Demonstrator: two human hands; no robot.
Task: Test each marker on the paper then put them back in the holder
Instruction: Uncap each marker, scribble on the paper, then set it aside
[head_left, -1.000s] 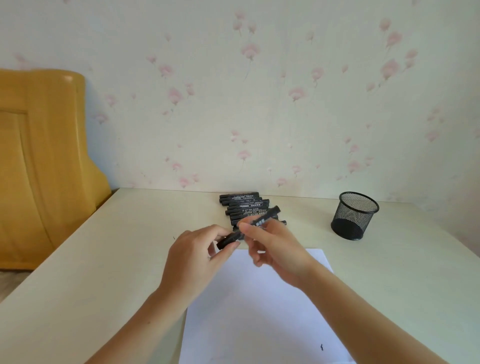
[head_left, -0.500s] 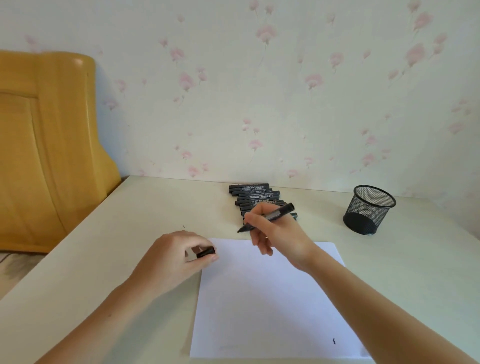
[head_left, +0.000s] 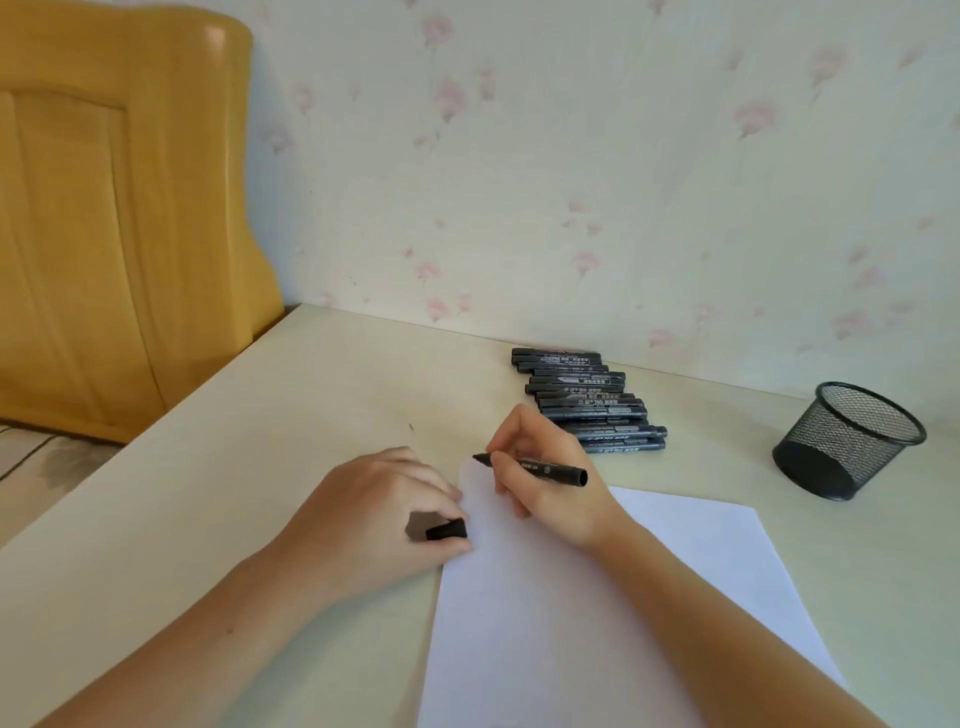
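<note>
- Nearby, a row of markers (head_left: 589, 401) lies behind the right hand (head_left: 545, 467), which grips an uncapped marker (head_left: 535, 466) at the paper (head_left: 597, 613) corner.
- Left hand (head_left: 384, 519) pinches the cap (head_left: 447, 530) at the paper's left edge; the mesh holder (head_left: 847, 441) stands well apart on the worktop (head_left: 234, 467).

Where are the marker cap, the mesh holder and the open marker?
cap (head_left: 447, 530), head view, on its side.
mesh holder (head_left: 852, 441), head view, on its wall.
open marker (head_left: 550, 469), head view, on its barrel.

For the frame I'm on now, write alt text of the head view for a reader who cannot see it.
The right hand holds an uncapped black marker at the top edge of a white paper, while the left hand pinches its cap. More markers lie in a row behind, an upright mesh holder to the right.
</note>
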